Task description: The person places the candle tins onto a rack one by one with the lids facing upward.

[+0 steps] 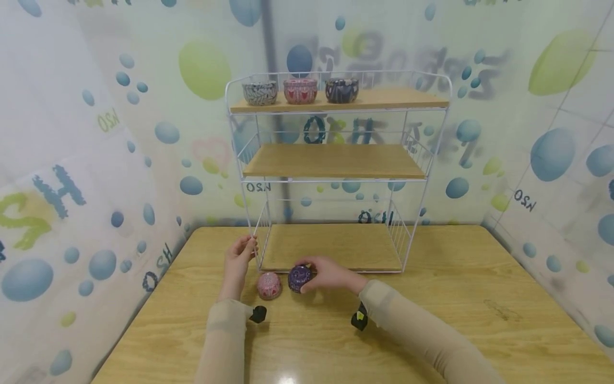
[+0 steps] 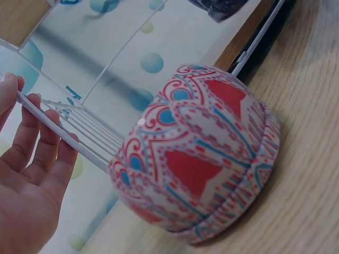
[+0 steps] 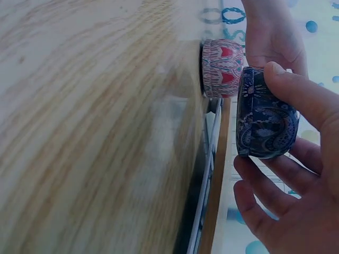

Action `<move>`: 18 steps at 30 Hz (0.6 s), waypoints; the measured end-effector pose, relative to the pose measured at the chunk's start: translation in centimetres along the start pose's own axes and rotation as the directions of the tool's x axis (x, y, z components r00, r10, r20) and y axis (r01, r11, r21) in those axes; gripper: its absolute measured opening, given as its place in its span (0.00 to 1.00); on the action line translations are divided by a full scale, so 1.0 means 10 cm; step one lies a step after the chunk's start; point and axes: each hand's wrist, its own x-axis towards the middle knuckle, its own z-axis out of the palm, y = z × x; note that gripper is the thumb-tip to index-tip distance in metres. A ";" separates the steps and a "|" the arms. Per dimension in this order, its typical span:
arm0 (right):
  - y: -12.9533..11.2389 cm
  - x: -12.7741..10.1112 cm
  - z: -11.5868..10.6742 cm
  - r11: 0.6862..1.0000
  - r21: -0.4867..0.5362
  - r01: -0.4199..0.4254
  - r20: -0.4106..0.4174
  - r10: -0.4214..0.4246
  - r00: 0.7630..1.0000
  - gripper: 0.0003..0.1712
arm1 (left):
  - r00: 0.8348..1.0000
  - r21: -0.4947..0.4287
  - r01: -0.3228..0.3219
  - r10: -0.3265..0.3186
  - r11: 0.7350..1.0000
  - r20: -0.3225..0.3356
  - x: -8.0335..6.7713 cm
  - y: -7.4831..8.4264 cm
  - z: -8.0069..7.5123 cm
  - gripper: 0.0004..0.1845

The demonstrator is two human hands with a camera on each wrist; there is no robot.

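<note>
- Bubble-print sheeting backs a wooden table point(image 1: 431, 320) carrying a white wire shelf rack point(image 1: 336, 170).
- Right hand point(image 1: 331, 274) pinches the purple tin point(image 1: 299, 277) by its sides, thumb opposite curled fingers, near the rack's front left corner.
- Left hand point(image 1: 238, 261) has loosely spread fingers touching the rack's left wire post; a pink tin point(image 1: 269, 285) sits just beside it.
- Likely light, rigid and smooth metal: best gripped across the sidewall.
</note>
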 end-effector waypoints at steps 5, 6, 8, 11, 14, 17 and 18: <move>0.01 -0.05 -0.05 1.000 0.029 0.005 -0.015 -0.004 1.000 0.41 | 1.000 0.009 0.007 -0.007 1.000 0.012 -0.06 0.09 0.02 0.16; 0.02 -0.06 -0.06 1.000 0.028 0.006 -0.017 -0.006 1.000 0.41 | 1.000 0.010 0.003 -0.003 1.000 0.007 -0.06 0.09 0.03 0.15; 0.04 -0.07 -0.07 0.999 0.036 0.002 -0.019 -0.001 1.000 0.40 | 1.000 0.014 -0.013 0.013 1.000 0.000 -0.05 0.05 0.02 0.15; 0.08 -0.10 -0.09 0.998 0.061 -0.011 -0.023 0.012 1.000 0.40 | 1.000 0.006 -0.022 0.022 1.000 -0.014 0.00 -0.03 0.01 0.14; 0.12 -0.12 -0.11 0.997 0.078 -0.023 -0.034 0.026 0.999 0.39 | 1.000 -0.002 -0.022 0.022 1.000 -0.012 0.00 -0.03 0.01 0.15; 0.13 -0.15 -0.15 0.996 0.087 -0.029 -0.047 0.033 0.998 0.38 | 1.000 -0.017 -0.026 0.026 1.000 -0.008 0.00 -0.03 0.01 0.16; 0.14 -0.16 -0.16 0.995 0.091 -0.031 -0.052 0.036 0.998 0.37 | 1.000 -0.021 -0.027 0.027 0.999 -0.005 0.00 -0.02 0.01 0.17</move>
